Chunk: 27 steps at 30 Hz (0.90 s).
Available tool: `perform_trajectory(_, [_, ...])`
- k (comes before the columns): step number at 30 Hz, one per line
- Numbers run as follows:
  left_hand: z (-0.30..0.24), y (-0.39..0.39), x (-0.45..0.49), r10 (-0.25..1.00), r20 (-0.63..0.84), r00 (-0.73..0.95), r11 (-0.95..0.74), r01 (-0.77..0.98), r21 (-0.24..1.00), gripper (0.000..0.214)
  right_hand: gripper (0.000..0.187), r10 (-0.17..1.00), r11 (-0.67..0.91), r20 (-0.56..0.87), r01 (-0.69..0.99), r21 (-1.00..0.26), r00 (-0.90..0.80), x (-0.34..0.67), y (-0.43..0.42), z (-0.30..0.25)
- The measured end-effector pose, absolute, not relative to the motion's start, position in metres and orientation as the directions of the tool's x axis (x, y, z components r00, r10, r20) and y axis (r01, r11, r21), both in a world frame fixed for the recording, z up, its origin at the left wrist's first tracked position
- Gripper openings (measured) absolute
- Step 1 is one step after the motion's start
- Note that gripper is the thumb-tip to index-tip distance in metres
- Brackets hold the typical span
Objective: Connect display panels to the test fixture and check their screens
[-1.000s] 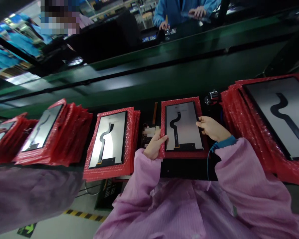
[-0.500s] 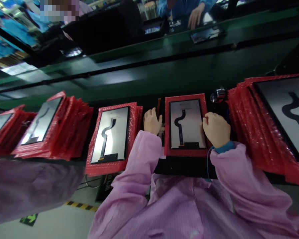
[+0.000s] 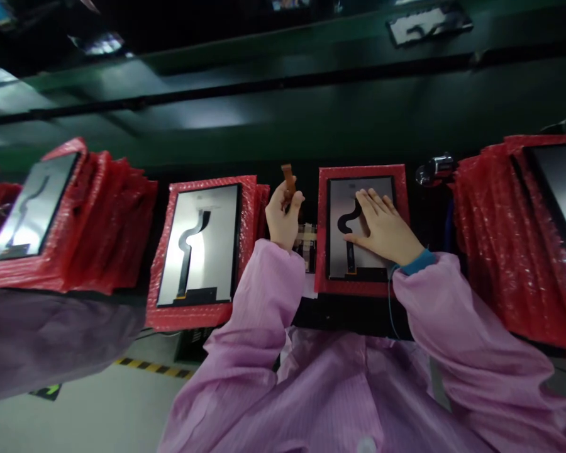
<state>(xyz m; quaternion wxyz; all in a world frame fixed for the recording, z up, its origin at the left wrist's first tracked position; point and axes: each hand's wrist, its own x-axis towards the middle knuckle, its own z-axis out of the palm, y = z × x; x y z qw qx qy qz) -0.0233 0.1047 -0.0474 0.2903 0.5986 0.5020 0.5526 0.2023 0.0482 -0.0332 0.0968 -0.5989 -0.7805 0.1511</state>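
Note:
Between the thumb and fingers of my left hand [image 3: 283, 217] is a short orange-brown flex cable [image 3: 288, 176], its end sticking up. My right hand [image 3: 387, 231] lies with fingers spread on a grey-backed display panel [image 3: 339, 194], beside the curved black ribbon cable [image 3: 345, 222] on that panel. The panel rests on a red bubble-wrap bag [image 3: 321, 264]. Small parts with pale strips [image 3: 306, 236] lie between my left hand and the bag. To the left, another display panel [image 3: 217, 251] sits on its own red bags.
Red bubble-wrap bags [image 3: 485, 226] are stacked at the right, topped by another panel [image 3: 559, 182]. More stacked bags [image 3: 108, 220] stand at the left. A shiny metal object [image 3: 438, 168] lies behind my right hand. A co-worker's sleeve [image 3: 56, 340] reaches in at lower left.
My right hand has moved from the panel's right edge onto its surface, fingers now spread. My left hand has risen slightly and now pinches the flex cable. The view has tilted down.

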Motion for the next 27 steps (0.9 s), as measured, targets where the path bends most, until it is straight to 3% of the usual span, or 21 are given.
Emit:
perform_trajectory(6, [-0.036,0.098,-0.018,0.918,0.381,-0.112,-0.345,0.251,0.905,0.044,0.107,0.951,0.294,0.009,0.892,-0.344,-0.310,0.202,0.045,-0.033])
perform_trajectory(12, [-0.039,0.095,-0.017,0.934,0.356,0.011,-0.353,0.172,0.920,0.036,0.102,0.945,0.314,0.045,0.861,-0.400,-0.323,0.201,0.043,-0.033])
perform_trajectory(15, [-0.038,0.092,-0.016,0.926,0.374,0.049,-0.377,0.130,0.917,0.033,0.091,0.943,0.326,0.099,0.816,-0.478,-0.319,0.199,0.041,-0.032])
perform_trajectory(18, [-0.034,0.088,-0.015,0.917,0.386,0.098,-0.395,0.103,0.913,0.035,0.077,0.945,0.312,0.151,0.667,-0.677,-0.290,0.194,0.037,-0.029])
perform_trajectory(21, [-0.032,0.086,-0.016,0.914,0.365,0.177,-0.386,0.097,0.918,0.038,0.080,0.967,0.221,0.137,0.436,-0.872,-0.215,0.184,0.032,-0.026])
perform_trajectory(23, [-0.032,0.085,-0.016,0.908,0.357,0.218,-0.386,0.108,0.916,0.038,0.082,0.985,0.150,0.111,0.345,-0.926,-0.131,0.176,0.030,-0.025])
perform_trajectory(27, [-0.032,0.083,-0.016,0.881,0.387,0.272,-0.438,0.161,0.885,0.037,0.064,0.997,0.060,0.055,0.137,-0.989,-0.046,0.164,0.029,-0.025])
